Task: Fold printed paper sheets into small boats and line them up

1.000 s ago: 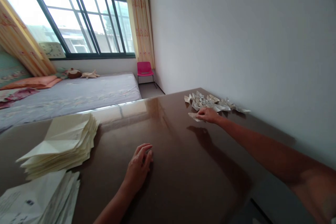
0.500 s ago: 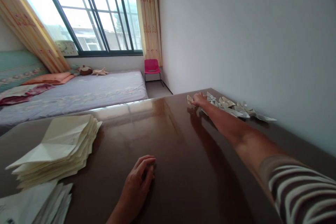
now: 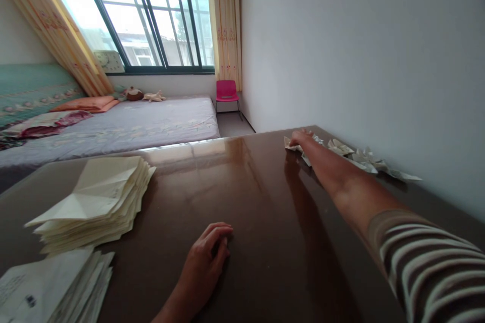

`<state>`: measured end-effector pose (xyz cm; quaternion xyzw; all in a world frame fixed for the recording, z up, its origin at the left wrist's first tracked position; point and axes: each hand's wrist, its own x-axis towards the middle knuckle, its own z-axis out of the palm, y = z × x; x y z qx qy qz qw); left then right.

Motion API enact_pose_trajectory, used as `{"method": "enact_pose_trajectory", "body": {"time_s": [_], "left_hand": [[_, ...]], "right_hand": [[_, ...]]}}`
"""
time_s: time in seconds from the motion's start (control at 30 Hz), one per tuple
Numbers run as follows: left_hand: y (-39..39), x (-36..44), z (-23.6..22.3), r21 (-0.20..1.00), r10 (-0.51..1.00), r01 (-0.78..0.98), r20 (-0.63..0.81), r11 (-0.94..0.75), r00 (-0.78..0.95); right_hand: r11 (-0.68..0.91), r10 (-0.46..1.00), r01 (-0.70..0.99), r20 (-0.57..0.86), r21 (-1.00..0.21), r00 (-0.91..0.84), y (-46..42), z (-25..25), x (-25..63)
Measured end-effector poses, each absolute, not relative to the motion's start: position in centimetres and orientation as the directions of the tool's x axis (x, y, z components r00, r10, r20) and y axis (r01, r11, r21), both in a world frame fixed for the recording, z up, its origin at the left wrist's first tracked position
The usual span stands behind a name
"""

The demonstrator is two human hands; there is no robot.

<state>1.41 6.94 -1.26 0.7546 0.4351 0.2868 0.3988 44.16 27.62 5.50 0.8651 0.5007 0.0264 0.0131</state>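
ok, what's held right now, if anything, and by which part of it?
Right hand: on a folded paper piece, at its right part, the left tip sticking out; pinched or merely touched, can't tell. Left hand: nothing visible in it.

Small lines of print (image 3: 11, 286) and a dark square mark (image 3: 30, 301) stand on the white paper stack (image 3: 56, 275), fainter marks (image 3: 115, 187) on the yellowish paper stack (image 3: 96, 194), and a dial on the clock (image 3: 109, 62), all too blurred to read
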Motion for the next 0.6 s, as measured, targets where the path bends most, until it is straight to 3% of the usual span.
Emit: {"method": "enact_pose_trajectory", "body": {"time_s": [0.2,0.37,0.47,0.53,0.6], "left_hand": [[7.2,1.3,-1.9,0.848,0.869,0.401,0.129,-0.347,0.478],[6.8,1.5,-1.8,0.78,0.853,0.45,0.196,-0.434,0.483],[6.2,1.7,-1.2,0.604,0.815,0.593,0.176,-0.533,0.553],[5.7,1.9,-0.6,0.552,0.817,0.64,0.147,-0.535,0.557],[5.0,2.0,0.4,0.504,0.808,0.668,0.111,-0.548,0.579]], "right_hand": [[-0.386,0.914,0.922,0.144,0.023,0.379,23.0,8.3,41.5],[0.068,0.995,0.995,0.072,-0.068,-0.063,15.5,3.9,31.9],[0.386,0.921,0.909,0.108,-0.154,-0.373,10.6,-0.1,26.6],[0.502,0.861,0.845,0.202,-0.184,-0.467,8.5,-2.2,24.5],[0.519,0.845,0.833,0.264,-0.191,-0.466,7.4,-3.5,23.5]]}}
